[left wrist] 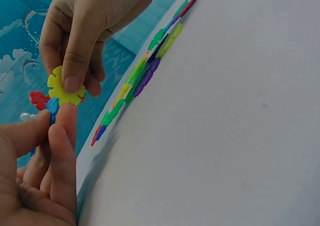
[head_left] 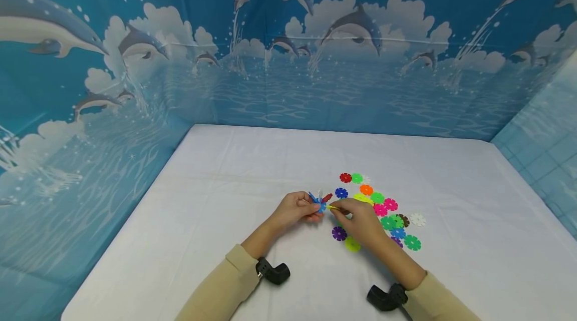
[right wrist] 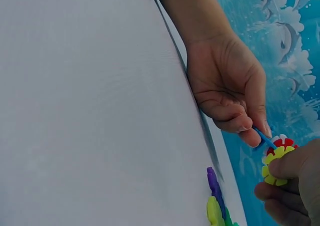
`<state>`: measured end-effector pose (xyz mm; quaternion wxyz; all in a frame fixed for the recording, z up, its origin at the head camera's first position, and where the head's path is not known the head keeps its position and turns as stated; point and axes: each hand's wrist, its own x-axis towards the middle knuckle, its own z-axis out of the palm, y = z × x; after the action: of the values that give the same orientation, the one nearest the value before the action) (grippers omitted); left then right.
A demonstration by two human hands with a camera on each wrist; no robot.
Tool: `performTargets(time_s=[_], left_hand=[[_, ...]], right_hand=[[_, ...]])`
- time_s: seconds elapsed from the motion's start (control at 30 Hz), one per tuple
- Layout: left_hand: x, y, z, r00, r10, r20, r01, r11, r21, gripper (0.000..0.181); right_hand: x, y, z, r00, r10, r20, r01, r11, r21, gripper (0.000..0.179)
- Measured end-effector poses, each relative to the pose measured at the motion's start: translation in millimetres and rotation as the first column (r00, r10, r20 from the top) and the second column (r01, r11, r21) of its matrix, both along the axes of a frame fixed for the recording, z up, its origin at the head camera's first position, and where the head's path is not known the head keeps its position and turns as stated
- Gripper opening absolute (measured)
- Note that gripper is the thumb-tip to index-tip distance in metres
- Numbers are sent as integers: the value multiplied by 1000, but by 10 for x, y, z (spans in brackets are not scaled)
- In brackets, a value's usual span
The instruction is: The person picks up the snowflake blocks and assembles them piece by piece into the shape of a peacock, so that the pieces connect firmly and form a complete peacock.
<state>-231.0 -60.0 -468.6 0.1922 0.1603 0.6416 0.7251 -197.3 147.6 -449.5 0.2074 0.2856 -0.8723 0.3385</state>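
Note:
My left hand (head_left: 297,207) pinches a blue notched plastic disc (head_left: 322,206) between thumb and fingers. Joined to that blue piece are a red disc (left wrist: 39,100) and a clear or white one (left wrist: 26,117). From the right, my right hand (head_left: 360,218) pinches a yellow notched disc (left wrist: 64,88) between thumb and fingertips. The yellow disc's edge meets the blue piece; whether their slots interlock I cannot tell. Both hands are held above the table. Fingers hide part of the blue piece.
Loose flower-shaped discs, among them a purple one (head_left: 339,233), a white one (head_left: 418,219) and a green one (head_left: 412,242), lie around and beyond the right hand on the white-covered table (head_left: 216,186). A dolphin-print curtain (head_left: 270,95) stands behind.

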Motion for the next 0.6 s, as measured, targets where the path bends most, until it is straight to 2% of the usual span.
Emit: performTargets(time_s=[0.2,0.3,0.5,0.6], left_hand=[[4,1,1,1000,-5,3,5,1000,-6,8],[10,3,2,1000,-12,8,13,1000,-6,7],[8,-12,25,998,-68,-18,68,997,-25,12],[4,-22,30,996,-84,-27,84,996,-24,16]], right_hand=[[7,-16,-18,999,7,35,-6,999,-42,13],[23,-25,-15,999,16,31,-15,1000,-27,13],[57,-50,13,1000,28,14,-28,1000,14,13],[70,-69,33,999,48,-19,-47,998,42,14]])
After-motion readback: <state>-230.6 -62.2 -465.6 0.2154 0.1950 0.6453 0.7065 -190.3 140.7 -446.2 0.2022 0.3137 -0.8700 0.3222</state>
